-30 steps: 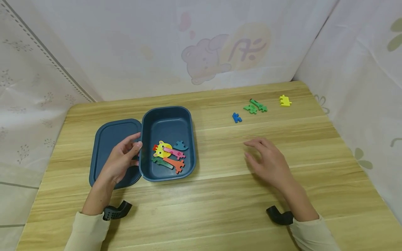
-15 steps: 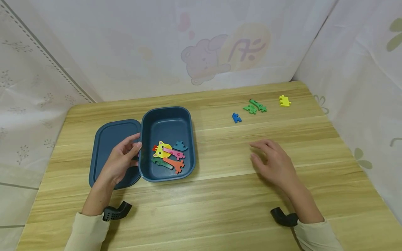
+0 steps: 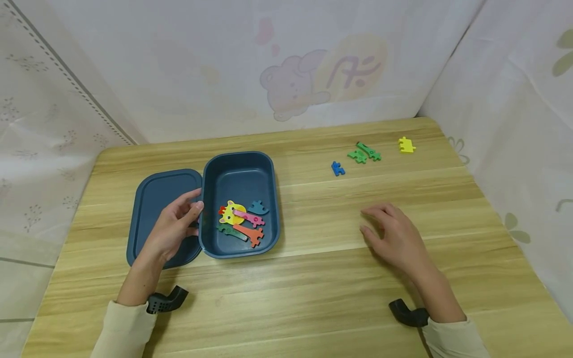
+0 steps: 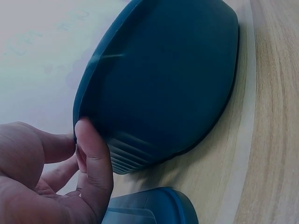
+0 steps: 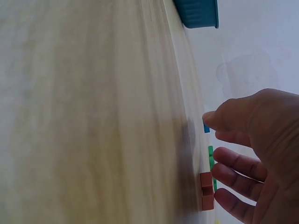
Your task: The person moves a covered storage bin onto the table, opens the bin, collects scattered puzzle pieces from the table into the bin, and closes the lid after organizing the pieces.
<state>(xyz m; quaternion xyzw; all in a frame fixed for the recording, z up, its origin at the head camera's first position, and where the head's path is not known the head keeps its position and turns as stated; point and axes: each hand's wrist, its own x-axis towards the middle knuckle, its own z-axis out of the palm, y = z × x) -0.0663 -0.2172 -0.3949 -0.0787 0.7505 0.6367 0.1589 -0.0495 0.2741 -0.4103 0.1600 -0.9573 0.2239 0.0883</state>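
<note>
My left hand point(image 3: 175, 223) pinches the left rim of a dark blue box point(image 3: 239, 254); in the left wrist view, the thumb and a finger meet at its rim. Inside lie a yellow giraffe-head piece point(image 3: 228, 216), a pink piece point(image 3: 253, 220), an orange piece point(image 3: 251, 235), a dark green piece point(image 3: 232, 231) and a teal piece point(image 3: 257, 208). Over the table, to the right, my right hand point(image 3: 398, 241) hovers with relaxed, bent fingers and holds nothing. A reddish-brown piece point(image 5: 207, 192) shows close to its fingers in the right wrist view; from the head it is hidden by the hand.
The box's lid point(image 3: 149, 209) lies flat at the left, partly under my left hand. Farther back on the table point(image 3: 286, 303) are a blue puzzle piece point(image 3: 337, 169), two green pieces point(image 3: 358, 156) and a yellow piece point(image 3: 406, 145). Curtains border the table.
My right hand has drifted right and slightly toward me, its fingers still bent and holding nothing. The left hand keeps its grip on the box, and the pieces have not moved.
</note>
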